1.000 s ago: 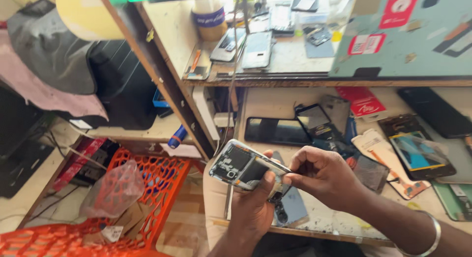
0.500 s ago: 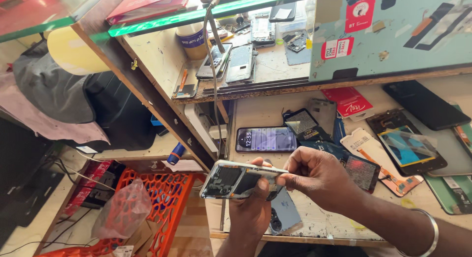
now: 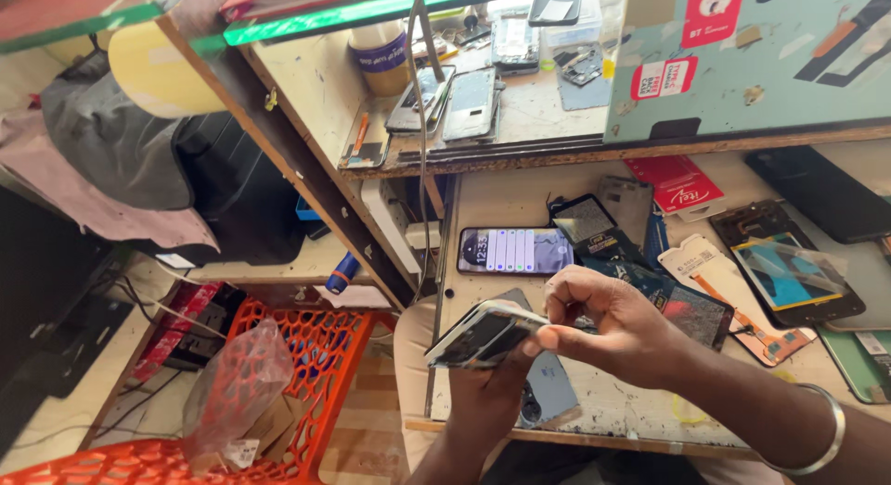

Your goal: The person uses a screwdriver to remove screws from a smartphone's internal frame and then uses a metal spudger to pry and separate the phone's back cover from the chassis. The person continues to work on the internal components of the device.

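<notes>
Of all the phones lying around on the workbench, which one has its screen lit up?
The phone lying flat, lengthwise, at the bench's left end, just above the right hand. Its screen glows with coloured bars; the others are dark, cracked or stripped.

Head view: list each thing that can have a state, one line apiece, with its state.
opened phone: back off, held edge-on above the bench
left hand: grips the opened phone from below
right hand: fingertips pinch the opened phone's upper edge
phone on bench: lying flat, screen lit
screen panel: lying flat, film partly lifted
orange crate: holds a clear plastic bag
</notes>
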A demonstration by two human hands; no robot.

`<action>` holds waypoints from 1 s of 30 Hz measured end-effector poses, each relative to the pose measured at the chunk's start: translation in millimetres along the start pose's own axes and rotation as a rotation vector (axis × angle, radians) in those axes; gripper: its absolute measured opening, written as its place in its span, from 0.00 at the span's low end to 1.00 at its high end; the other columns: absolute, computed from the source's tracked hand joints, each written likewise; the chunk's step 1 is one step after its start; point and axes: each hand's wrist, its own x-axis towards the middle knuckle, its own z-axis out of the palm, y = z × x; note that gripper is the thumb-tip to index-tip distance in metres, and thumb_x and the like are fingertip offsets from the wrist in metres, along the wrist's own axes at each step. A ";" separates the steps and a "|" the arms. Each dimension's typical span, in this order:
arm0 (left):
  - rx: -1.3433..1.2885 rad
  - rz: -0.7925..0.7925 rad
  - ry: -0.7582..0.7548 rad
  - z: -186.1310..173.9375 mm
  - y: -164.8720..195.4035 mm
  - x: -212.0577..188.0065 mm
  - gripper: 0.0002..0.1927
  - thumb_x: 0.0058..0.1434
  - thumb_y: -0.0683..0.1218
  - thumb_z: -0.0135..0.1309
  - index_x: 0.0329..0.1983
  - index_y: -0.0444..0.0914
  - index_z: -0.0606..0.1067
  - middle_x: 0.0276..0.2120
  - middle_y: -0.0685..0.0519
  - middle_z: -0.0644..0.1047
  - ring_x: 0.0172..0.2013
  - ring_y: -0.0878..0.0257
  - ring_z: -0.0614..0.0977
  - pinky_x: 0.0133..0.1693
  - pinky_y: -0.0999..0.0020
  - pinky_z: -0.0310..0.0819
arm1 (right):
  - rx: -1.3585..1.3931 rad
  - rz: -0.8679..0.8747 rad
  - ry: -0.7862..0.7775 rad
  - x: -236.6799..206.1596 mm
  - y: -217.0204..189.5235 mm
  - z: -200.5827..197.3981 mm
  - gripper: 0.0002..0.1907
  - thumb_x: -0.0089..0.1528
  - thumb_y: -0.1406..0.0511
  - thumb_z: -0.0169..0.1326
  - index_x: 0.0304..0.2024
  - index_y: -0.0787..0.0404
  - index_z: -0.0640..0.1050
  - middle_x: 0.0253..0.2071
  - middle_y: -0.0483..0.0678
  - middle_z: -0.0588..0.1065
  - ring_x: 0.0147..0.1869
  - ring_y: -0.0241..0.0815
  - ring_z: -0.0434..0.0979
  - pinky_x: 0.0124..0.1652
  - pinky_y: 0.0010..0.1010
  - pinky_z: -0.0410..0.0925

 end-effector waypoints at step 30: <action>0.075 -0.170 0.032 -0.1 -27.1 4.6 0.12 0.64 0.43 0.62 0.49 0.36 0.81 0.38 0.55 0.84 0.39 0.71 0.82 0.41 0.73 0.79 | 0.327 0.197 0.075 22.3 8.4 3.3 0.12 0.59 0.69 0.63 0.33 0.63 0.70 0.28 0.42 0.74 0.30 0.30 0.77 0.31 0.23 0.71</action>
